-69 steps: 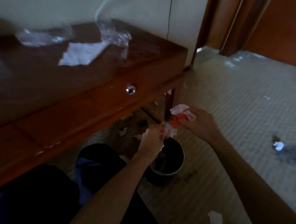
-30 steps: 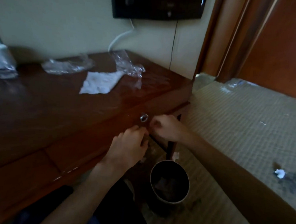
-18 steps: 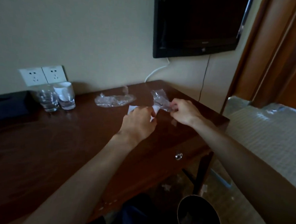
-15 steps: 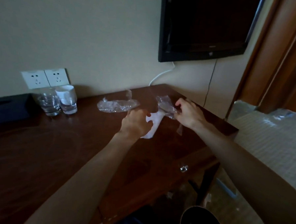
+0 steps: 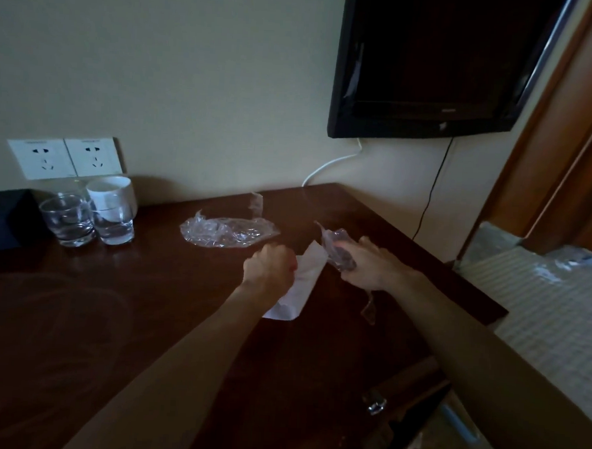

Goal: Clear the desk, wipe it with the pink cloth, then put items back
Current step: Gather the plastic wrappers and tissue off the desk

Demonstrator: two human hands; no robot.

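Your left hand (image 5: 271,267) is curled round the top edge of the white paper napkin (image 5: 301,286), which hangs limp below your fist and just clear of the desk (image 5: 112,300); your right hand (image 5: 371,267) pinches a crumpled clear plastic wrapper (image 5: 334,248), with a loose strip of it dangling under your wrist. Both scraps weigh next to nothing and have no stiffness, so bunch them into your palms instead of trusting a fingertip pinch, because the film looks slick and will likely slide or spring back open. A second clear plastic wrapper (image 5: 227,231) lies flat on the desk just beyond your left hand; take it by its raised, twisted end, where there is something to grip. Further left, near the wall, a glass tumbler (image 5: 68,219) and another tumbler with a white cup (image 5: 112,194) nested in it stand touching each other. These are hard, smooth and breakable, so lift each round its body, one at a time. The light is dim, and whether the glasses hold water is hard to say. The pink cloth is not in view.
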